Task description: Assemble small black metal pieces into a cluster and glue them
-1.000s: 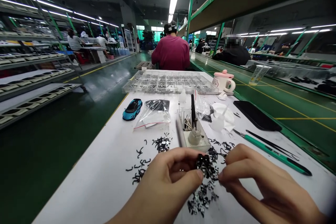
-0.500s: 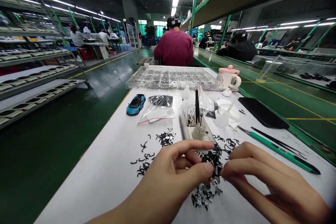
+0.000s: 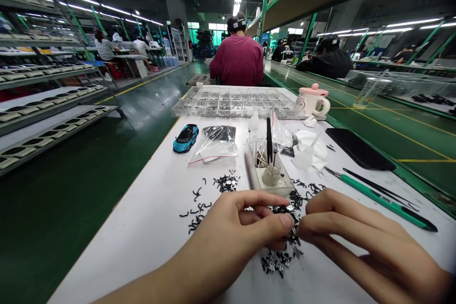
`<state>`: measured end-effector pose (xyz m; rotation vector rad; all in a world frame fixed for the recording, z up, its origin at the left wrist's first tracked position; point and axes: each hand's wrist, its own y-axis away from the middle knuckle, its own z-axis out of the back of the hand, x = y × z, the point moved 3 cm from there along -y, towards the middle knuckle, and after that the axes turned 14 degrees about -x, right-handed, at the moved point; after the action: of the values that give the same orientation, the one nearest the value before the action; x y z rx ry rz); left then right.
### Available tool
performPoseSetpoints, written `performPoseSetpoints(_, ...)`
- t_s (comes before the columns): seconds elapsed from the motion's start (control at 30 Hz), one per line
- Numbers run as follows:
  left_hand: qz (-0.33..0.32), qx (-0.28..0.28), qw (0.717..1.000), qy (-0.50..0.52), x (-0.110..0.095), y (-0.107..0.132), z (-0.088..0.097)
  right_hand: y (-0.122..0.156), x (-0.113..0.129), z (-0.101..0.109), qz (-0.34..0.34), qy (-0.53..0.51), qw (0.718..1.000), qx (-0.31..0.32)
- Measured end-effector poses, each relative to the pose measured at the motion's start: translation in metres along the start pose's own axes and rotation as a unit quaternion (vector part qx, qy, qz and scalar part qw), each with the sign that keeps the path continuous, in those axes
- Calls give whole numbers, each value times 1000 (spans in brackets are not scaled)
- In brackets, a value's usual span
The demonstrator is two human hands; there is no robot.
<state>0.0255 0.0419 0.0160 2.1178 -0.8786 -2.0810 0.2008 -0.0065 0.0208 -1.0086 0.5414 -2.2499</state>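
Observation:
My left hand (image 3: 245, 228) and my right hand (image 3: 352, 237) meet fingertip to fingertip over a heap of small black parts (image 3: 281, 256) on the white table (image 3: 142, 228). Both pinch together at a small black part between thumb and forefinger; the piece itself is mostly hidden by the fingers. More black parts (image 3: 224, 183) lie scattered to the left and behind the hands. A clear square dish with a small bottle and sticks (image 3: 269, 171) stands just beyond my fingers.
A blue toy car (image 3: 185, 137), a plastic bag of parts (image 3: 215, 145), a clear compartment tray (image 3: 238, 103), a pink-lidded mug (image 3: 313, 99), a black phone (image 3: 359, 148) and a green-handled tool with tweezers (image 3: 384, 197) lie on the table. A person in a red shirt (image 3: 237, 59) sits ahead.
The black part held up between my fingers has come down and closer in; my fingertips have drawn together over the heap. The view has tilted slightly downward.

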Motion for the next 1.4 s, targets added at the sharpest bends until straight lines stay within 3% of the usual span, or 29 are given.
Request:
performPoseSetpoints(0.27,13,-9,1000,-15,-1,0,1,-3,0,3,-51,-29,998,-7)
performPoseSetpoints(0.6,-41,-15,996,-75,6,-1,4,-2,2,1,-2,37,999,16)
performPoseSetpoints(0.9,-11,-35,996,-76,2,1,1,1,1,-2,19,39,999,11)
performPoseSetpoints(1.1,-14,-57,990,-129,1,3,2,0,-7,-5,-83,-21,996,39)
performPoseSetpoints(1.27,-24,-42,991,-125,2,2,3,0,-8,-3,-94,-29,994,40)
performPoseSetpoints(1.4,3,-22,996,-84,0,0,3,-1,-7,-3,-119,-58,991,31)
